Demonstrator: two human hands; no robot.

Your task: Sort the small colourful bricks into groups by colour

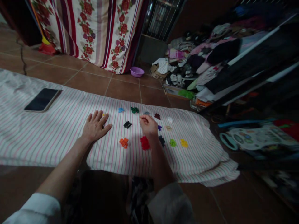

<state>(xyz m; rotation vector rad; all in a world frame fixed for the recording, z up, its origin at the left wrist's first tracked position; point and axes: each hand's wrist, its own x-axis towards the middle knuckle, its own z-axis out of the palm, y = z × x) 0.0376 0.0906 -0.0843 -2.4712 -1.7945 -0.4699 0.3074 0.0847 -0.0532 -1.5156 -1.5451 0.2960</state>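
My left hand (95, 126) lies flat on the striped cloth (63, 130), fingers spread. A bit of yellow (103, 115) shows between its fingers. With thumb and fingers pinched, my right hand (149, 125) is over the middle of the small piles; whatever it may hold is too small to make out. Just beyond it is a grey-blue pile (146, 113). Around it are small piles of plastic pieces: dark green (135, 110), light blue (121, 109), black (127, 124), brown (157, 116), red (145, 143) and orange (124, 142). A purple pile (159, 128) is partly hidden.
Right of my forearm are dark blue (161, 141), lime green (173, 142), yellow (184, 143), beige (168, 128) and white (170, 119) piles. A phone (42, 100) lies at the left. On the floor beyond stand a purple basin (137, 72) and heaped clothes (198, 59).
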